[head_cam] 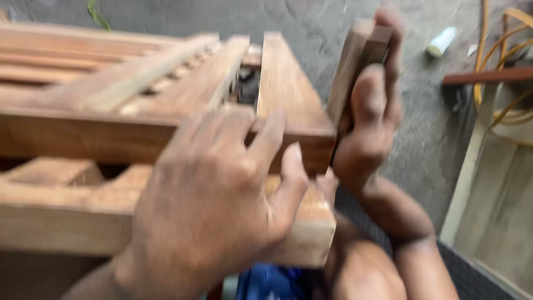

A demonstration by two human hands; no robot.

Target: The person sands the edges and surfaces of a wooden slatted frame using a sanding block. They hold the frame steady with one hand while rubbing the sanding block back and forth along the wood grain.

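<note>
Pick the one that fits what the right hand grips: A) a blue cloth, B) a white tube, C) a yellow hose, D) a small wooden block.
D: the right hand is closed around a small wooden block held beside the end of the wooden frame, while the left hand rests on the frame.

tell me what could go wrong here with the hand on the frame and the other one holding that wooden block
1. The left hand lies spread on the wooden frame beside the wooden block in the right hand; a slip could pinch its fingers.
2. The frame's corner juts toward the person's knee, so it might tip or slide.
3. Yellow cable on the floor could snag a foot.
</note>
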